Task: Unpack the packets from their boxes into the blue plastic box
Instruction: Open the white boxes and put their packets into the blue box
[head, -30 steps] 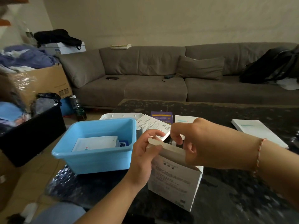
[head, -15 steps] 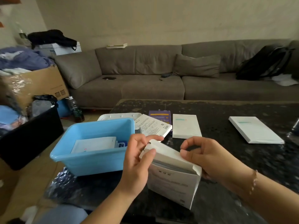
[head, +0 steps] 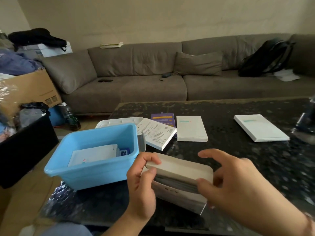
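From the head camera, a white cardboard box [head: 179, 181] sits low over the near edge of a dark speckled stone table [head: 238, 159], held between both hands. The left hand [head: 141, 186] pinches its left end, thumb on the near face and fingertips curled over the top flap. The right hand [head: 233, 183] grips the right end, thumb pressed on the front edge and fingers curled behind, with the index finger lifted above the flap. The flap looks smooth and rounded at its corner; a dark gap shows beneath it, though motion blur makes it hard to tell whether packets are visible inside.

Just left of the box stands the blue plastic box [head: 95, 160], a glossy rectangular tub with a rolled rim. Flat white packets [head: 92, 156] lie in it, along with a small blue-printed item (too small to read). A white lid-like tray [head: 119, 120] rests behind the tub.

Further back on the table lie a thin white carton printed with text [head: 156, 132], a purple packet [head: 162, 119], a plain flat white box [head: 191, 128], and, well apart to the right, another flat white box [head: 260, 127].

Beyond is a grey fabric sofa [head: 153, 79] with a soft cushion [head: 197, 63] and a black backpack [head: 267, 57]. At left stand a brown cardboard carton [head: 30, 89] and a black bin [head: 25, 150].
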Available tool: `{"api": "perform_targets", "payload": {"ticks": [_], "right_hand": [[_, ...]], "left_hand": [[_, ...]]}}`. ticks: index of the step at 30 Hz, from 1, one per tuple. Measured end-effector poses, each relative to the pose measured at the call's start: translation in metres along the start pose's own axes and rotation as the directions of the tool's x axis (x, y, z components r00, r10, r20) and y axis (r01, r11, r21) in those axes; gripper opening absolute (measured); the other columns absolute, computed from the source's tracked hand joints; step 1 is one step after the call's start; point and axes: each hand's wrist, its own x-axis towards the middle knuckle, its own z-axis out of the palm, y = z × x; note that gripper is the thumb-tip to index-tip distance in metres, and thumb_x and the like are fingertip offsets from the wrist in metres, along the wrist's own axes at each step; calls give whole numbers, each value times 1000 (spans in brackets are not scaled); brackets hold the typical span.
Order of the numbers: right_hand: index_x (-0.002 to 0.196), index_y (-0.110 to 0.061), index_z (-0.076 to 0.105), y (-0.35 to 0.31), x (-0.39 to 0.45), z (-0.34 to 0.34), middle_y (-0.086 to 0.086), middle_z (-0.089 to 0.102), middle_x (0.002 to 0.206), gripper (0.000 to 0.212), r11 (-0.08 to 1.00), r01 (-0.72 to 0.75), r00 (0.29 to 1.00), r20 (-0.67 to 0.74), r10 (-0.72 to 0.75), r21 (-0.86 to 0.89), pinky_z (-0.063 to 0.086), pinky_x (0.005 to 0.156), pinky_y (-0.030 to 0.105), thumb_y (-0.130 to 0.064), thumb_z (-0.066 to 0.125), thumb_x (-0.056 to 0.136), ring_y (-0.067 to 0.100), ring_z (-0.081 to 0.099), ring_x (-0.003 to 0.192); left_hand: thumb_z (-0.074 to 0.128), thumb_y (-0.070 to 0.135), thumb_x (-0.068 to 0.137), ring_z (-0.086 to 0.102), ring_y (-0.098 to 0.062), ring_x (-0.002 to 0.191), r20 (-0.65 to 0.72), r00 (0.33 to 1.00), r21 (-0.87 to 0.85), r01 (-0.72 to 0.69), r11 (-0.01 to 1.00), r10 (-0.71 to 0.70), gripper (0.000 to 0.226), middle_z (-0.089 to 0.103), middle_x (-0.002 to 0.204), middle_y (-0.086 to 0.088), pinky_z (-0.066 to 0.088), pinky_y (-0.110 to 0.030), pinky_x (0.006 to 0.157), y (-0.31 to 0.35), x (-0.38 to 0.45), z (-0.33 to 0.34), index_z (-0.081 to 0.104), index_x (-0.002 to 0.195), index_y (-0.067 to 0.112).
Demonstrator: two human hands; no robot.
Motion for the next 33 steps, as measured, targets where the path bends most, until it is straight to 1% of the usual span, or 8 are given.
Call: {"api": "perform_targets", "payload": {"ticks": [4,7,11,15,19,25,29,33], "right_hand": [[142,-41,36,1,1,-13,-14,70,66,64,999,48,998,-50,-49,-16,50,66,16,-24,57,84,2,63,65],[143,-37,37,14,17,-14,-9,71,69,60,985,160,960,-223,-171,-70,49,65,22,-11,54,92,7,62,63],[125,-34,45,42,44,5,-3,69,74,33,1000,17,943,-332,-12,11,52,54,24,-14,49,99,9,64,61],[84,-23,50,67,39,26,-14,47,52,26,986,142,878,-448,-165,-84,38,45,14,0,61,89,5,53,53],[81,-19,59,83,35,31,-18,47,57,29,967,217,856,-451,-253,-130,35,46,8,9,67,80,2,51,57],[76,-23,74,67,34,32,2,64,126,13,903,229,812,-441,-383,-362,53,58,27,-10,75,74,25,60,107],[73,-25,75,53,34,35,3,58,137,22,801,365,791,-296,-536,-475,53,82,37,-24,54,80,31,53,124],[61,-27,71,48,40,40,2,51,145,34,779,304,842,-228,-489,-548,50,94,45,-32,46,84,33,42,137]], "left_hand": [[46,33,74,57,-22,76,-117,987,40,-110,993,114,18,61,74,8,45,-54,58,5,10,14,64,73,30],[43,27,79,59,-1,78,-82,960,132,-257,957,269,16,62,82,23,51,-23,65,1,27,23,59,81,28],[35,16,91,60,5,94,133,954,166,-289,943,269,22,59,99,32,46,-3,73,-18,29,29,55,96,14],[39,29,103,63,-3,102,249,938,169,-288,943,242,20,60,106,30,52,-9,69,-35,15,20,58,107,21],[55,16,87,63,-12,111,333,929,133,-216,967,162,28,61,112,23,59,-23,75,-35,7,19,55,112,27],[50,17,82,65,-20,107,282,959,146,-20,989,-22,30,68,107,10,59,-29,77,-28,9,20,62,107,28],[46,25,80,61,-27,113,265,961,126,45,991,-78,35,66,112,3,57,-44,89,-28,11,18,63,111,20],[45,20,80,61,-25,113,283,952,148,72,986,-112,37,67,112,5,55,-50,92,-24,17,17,64,112,20]]}}
